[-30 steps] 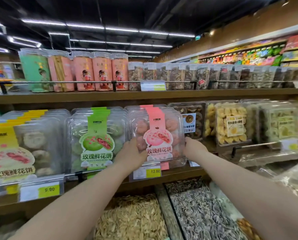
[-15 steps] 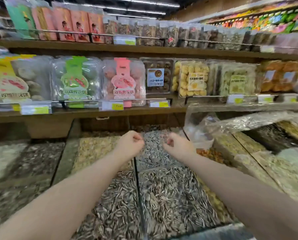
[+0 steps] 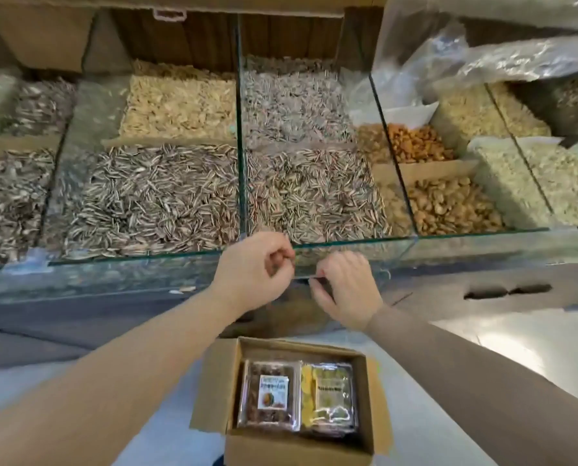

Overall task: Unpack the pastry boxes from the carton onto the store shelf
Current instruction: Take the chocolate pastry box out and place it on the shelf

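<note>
Looking down over a glass-fronted counter [image 3: 112,277] of bulk bins: striped sunflower seeds [image 3: 153,200] in the near compartments, pale seeds [image 3: 180,102] behind them, brown nuts [image 3: 449,203] to the right. Crumpled clear plastic bag [image 3: 516,58] over the far right bins. Pale, shiny floor [image 3: 516,351] below.

Carton [image 3: 297,445] stands open on the floor just under my arms. Two pastry boxes lie side by side in it: brown pastry box [image 3: 270,395] on the left, yellow pastry box [image 3: 329,398] on the right, touching.

Left grip [image 3: 257,264] clenched on nothing, level with the glass rim. Right grip [image 3: 346,287] near it, fingers bent loosely down, empty, not touching the carton.

Half a second back the view took in the shelf of pastry rows; it has since dropped to the bins and carton, and both grips have come down toward the glass front.
</note>
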A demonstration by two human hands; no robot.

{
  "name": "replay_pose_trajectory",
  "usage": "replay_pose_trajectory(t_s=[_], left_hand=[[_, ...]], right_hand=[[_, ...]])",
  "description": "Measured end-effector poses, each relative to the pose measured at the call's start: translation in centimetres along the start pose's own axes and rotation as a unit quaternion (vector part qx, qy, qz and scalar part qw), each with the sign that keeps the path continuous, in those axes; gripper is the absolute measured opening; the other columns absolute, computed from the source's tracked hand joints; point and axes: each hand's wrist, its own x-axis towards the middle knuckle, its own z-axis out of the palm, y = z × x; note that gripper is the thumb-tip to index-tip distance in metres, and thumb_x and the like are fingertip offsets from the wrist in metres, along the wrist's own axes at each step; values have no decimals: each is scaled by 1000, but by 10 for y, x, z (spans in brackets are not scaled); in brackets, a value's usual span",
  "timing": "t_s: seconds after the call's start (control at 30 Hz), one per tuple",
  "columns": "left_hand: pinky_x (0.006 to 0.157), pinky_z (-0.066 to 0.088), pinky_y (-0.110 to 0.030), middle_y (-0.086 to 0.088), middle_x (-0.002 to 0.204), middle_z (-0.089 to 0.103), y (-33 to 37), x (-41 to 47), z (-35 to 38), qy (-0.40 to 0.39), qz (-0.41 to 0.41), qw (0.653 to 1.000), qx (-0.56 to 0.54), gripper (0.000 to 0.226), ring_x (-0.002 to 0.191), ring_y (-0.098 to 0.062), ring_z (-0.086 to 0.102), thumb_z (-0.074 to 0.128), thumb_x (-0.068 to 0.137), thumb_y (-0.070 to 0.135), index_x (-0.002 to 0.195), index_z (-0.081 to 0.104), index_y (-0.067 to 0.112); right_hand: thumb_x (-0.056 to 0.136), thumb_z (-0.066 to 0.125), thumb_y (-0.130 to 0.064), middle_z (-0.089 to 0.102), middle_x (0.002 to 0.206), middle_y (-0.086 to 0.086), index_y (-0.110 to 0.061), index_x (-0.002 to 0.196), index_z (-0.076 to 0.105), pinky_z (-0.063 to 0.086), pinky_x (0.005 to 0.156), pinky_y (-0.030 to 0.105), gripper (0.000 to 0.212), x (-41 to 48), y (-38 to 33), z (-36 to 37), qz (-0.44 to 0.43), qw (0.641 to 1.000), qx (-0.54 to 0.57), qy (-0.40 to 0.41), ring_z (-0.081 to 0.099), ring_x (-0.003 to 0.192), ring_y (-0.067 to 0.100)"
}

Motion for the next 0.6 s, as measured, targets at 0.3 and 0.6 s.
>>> replay_pose_trajectory(t_s=[0.3,0.6], left_hand=[[80,52,-30,12,110,46,-134,-121,156,-107,-158,982,-4,27,94,-10,57,56,83,24,111,57,27],[94,45,-32,-5,141,46,-277,-253,358,-246,-453,855,-66,56,119,-24,53,59,89,18,141,37,20]], right_hand=[[91,54,-21,56,107,5,-13,112,55,45,87,36,23,-122,15,190,287,943,122,-114,53,101,23],[92,56,-28,53,130,7,-14,137,43,42,87,30,49,-266,19,419,561,758,247,-221,53,114,25]])
